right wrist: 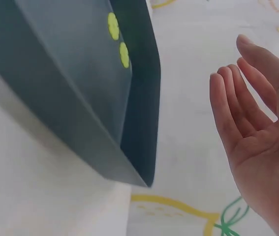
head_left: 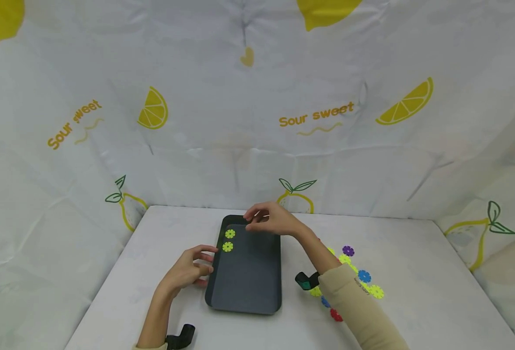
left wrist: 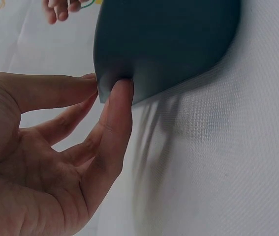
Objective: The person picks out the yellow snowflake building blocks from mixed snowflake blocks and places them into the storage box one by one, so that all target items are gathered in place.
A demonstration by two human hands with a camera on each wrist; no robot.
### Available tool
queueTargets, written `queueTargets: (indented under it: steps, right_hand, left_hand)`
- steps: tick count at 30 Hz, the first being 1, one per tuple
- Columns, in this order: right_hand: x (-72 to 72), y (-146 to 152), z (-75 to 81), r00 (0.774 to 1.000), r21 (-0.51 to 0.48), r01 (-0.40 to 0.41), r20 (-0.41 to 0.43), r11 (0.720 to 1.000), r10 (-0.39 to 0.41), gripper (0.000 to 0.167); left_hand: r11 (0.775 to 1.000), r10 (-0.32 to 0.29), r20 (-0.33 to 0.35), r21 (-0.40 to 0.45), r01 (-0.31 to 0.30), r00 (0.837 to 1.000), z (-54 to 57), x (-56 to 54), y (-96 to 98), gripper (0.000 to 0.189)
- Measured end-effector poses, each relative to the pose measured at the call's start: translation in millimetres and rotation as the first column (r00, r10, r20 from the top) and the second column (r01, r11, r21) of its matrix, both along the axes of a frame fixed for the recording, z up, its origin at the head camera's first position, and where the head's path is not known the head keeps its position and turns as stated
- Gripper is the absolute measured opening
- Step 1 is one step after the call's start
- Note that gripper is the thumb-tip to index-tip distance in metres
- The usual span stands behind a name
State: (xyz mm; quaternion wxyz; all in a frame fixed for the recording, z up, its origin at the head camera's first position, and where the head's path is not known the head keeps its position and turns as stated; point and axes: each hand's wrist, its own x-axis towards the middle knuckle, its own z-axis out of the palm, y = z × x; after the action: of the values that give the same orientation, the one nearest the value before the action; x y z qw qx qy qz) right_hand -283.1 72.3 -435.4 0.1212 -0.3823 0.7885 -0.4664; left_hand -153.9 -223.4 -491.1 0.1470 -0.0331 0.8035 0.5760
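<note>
A dark grey tray (head_left: 250,284) stands on the table, with two yellow-green flower-shaped discs (head_left: 228,247) near its far left corner. My left hand (head_left: 189,267) touches the outside of the tray's left wall, its fingers spread and slightly bent. In the left wrist view, fingertips (left wrist: 123,91) meet the wall and rim. Over the tray's far end hovers my right hand (head_left: 272,219). Its fingers are loosely bent, with the thumb apart from them. Nothing shows between them in the right wrist view, where the hand (right wrist: 257,123) is away from the tray wall.
Right of the tray lies a loose scatter of flower discs, among them a purple one (head_left: 348,251), a blue one (head_left: 364,276), a red one (head_left: 336,315) and several yellow-green ones. My right forearm (head_left: 358,301) covers part of them. A lemon-print cloth (head_left: 222,160) hangs behind the table.
</note>
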Motion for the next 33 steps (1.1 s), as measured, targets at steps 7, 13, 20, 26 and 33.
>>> queueTargets:
  steps: [7, 13, 20, 26, 33]
  right_hand:
    - [6.8, 27.3, 11.2, 0.998, 0.011, 0.043, -0.04, 0.999, -0.043, 0.032]
    - [11.3, 54.5, 12.9, 0.991, 0.03, 0.108, -0.081, 0.994, -0.105, 0.029]
    - [18.8, 85.4, 9.5, 0.986, 0.059, 0.141, -0.093, 0.988, -0.136, 0.029]
    - [25.1, 106.6, 8.1, 0.983, 0.108, 0.17, -0.085, 0.979, -0.161, 0.029]
    - [29.1, 132.7, -0.9, 0.98, 0.148, 0.197, -0.066, 0.969, -0.189, 0.029]
  left_hand:
    - [1.0, -0.022, -0.02, 0.003, 0.022, 1.0, -0.4, 1.2, -1.1, 0.06]
    - [1.0, -0.027, -0.018, 0.007, 0.027, 0.999, -1.0, 1.5, -1.6, 0.059]
    - [1.0, -0.029, -0.016, 0.005, 0.029, 0.999, -1.9, 1.0, -1.6, 0.06]
    - [1.0, -0.014, 0.001, 0.004, 0.014, 1.0, 0.7, 2.0, -1.6, 0.06]
    - [1.0, -0.024, -0.012, 0.005, 0.024, 1.0, -0.8, 1.2, -0.9, 0.06]
